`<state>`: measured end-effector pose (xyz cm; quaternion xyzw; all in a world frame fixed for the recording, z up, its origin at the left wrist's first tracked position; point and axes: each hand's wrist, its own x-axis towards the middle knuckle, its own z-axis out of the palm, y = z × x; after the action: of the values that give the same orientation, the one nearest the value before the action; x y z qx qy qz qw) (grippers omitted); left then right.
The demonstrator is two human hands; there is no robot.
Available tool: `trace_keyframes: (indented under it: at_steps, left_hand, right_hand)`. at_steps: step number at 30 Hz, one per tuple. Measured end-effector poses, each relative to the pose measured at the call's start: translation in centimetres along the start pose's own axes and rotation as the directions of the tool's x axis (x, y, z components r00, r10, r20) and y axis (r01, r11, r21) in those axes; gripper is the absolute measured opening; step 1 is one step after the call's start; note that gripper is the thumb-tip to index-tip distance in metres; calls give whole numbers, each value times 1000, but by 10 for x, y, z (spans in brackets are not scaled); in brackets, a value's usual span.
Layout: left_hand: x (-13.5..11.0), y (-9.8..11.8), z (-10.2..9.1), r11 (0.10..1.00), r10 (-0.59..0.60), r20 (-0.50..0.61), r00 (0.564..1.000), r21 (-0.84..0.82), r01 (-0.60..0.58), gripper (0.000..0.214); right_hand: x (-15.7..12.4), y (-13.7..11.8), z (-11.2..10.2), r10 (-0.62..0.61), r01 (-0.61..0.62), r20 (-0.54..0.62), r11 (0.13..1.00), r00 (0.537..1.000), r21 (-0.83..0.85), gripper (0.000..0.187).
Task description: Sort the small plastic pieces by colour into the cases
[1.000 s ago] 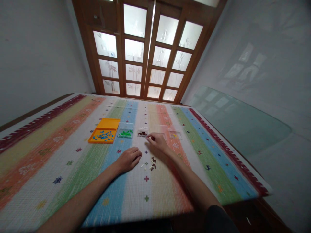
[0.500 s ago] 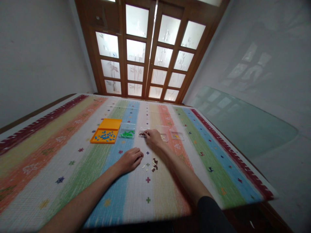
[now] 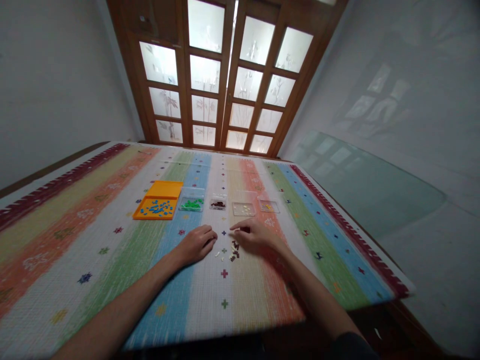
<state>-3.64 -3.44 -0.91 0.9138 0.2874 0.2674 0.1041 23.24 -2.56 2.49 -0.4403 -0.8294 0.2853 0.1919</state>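
My left hand point(image 3: 198, 244) rests on the striped cloth, its fingers curled together; whatever they hold, if anything, is hidden. To its right hovers my right hand point(image 3: 252, 234), forefinger stretched out and a gap showing between it and the thumb. I see nothing between those fingers. Just below it lie several small brown pieces point(image 3: 234, 252), partly covered by the hand. A few white pieces point(image 3: 222, 259) are scattered beside them on the left. Beyond the hands stands a small clear box of brown pieces point(image 3: 218, 205). Right of it, a clear box point(image 3: 243, 209) holds pale pieces.
At the left an orange case point(image 3: 164, 190) lies open with blue pieces point(image 3: 156, 207) inside. Green pieces point(image 3: 192, 204) fill another clear box. A clear box with yellow pieces point(image 3: 267, 206) ends the row at right. The striped tablecloth point(image 3: 180, 310) covers the table.
My right hand has drawn back from the brown-piece box toward the loose pieces, and its fingers have parted. The left hand stays in place. The view has shifted slightly.
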Motion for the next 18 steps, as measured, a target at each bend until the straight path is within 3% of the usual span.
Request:
trace_keyframes:
  at_steps: [4, 13, 18]
  left_hand:
    - [0, 1, -1, 1000, -15, 3, 1000, -4, 15, 21]
    - [0, 3, -3, 1000, -23, 4, 1000, -12, 23, 21]
    - [0, 2, -2, 1000, -24, 10, 1000, -8, 24, 19]
  right_hand:
    - [-14, -3, 10, 14, -18, 86, 999, 996, 42, 30]
    - [-15, -4, 12, 35, -36, 92, 999, 995, 15, 21]
    - [-9, -15, 13, 67, -67, 1, 997, 998, -24, 21]
